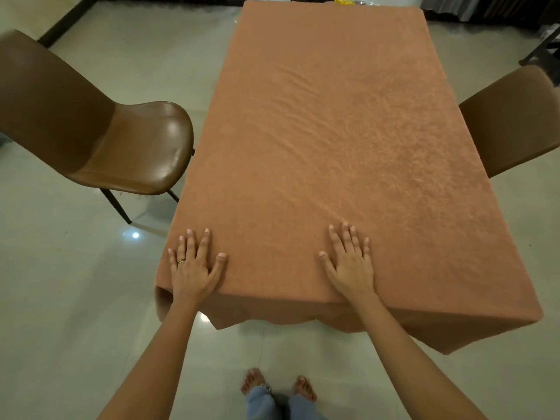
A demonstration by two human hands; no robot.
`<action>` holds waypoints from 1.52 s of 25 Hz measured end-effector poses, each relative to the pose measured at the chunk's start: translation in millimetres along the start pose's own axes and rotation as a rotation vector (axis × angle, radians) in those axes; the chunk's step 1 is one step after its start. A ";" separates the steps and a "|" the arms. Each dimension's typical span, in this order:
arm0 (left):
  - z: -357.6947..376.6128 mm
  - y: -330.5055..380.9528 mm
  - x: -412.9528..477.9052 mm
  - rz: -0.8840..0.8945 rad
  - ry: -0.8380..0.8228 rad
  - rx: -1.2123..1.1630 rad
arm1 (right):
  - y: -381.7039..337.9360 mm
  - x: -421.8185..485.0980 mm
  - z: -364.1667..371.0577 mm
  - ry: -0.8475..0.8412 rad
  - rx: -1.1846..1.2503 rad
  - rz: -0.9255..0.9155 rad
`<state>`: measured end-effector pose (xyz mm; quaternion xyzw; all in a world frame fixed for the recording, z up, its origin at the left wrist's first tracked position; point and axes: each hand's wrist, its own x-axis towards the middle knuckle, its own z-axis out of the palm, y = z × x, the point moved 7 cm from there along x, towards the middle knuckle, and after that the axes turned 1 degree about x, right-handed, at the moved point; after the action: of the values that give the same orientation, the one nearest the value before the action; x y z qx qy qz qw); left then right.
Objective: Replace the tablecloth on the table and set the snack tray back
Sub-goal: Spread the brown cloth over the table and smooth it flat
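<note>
Terracotta fabric tablecloth (333,131) is on; my left hand (194,265) and right hand (351,265) press it, fingers splayed flat. Snack tray, unseen, is not yet back, I judge.

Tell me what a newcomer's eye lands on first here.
The orange-brown tablecloth fills the middle, hanging over the near edge. The left hand and the right hand lie flat, fingers spread, on its near end. A brown chair stands at the left, another chair at the right.
</note>
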<state>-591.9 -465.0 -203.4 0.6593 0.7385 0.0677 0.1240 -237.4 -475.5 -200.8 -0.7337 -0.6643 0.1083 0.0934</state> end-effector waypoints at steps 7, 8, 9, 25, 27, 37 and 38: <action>-9.7 -32.4 -5.7 0.021 0.014 -0.036 | 55.8 -8.7 -10.2 -0.049 -0.052 0.049; -9.0 -28.3 -5.7 0.032 0.010 -0.047 | 60.4 -9.7 -14.9 -0.045 -0.054 0.081; -9.0 -28.4 -5.7 0.041 0.003 -0.064 | 52.7 -10.8 -17.9 -0.019 -0.059 0.104; -29.3 -97.7 53.1 0.448 -0.208 -0.078 | -309.3 -1.6 86.9 0.025 0.054 -0.046; -26.9 -104.8 60.7 0.461 -0.233 -0.060 | -343.6 -20.2 102.9 0.007 0.012 -0.097; -37.5 -65.3 182.7 0.541 -0.250 -0.087 | -351.4 -22.6 81.8 0.088 0.008 0.007; -40.5 -60.3 205.1 0.557 -0.250 -0.086 | -355.7 0.0 77.5 0.137 0.016 0.060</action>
<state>-681.2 -266.6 -199.7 0.8337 0.5047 0.0487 0.2187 -598.8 -440.4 -175.3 -0.7581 -0.6333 0.0658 0.1410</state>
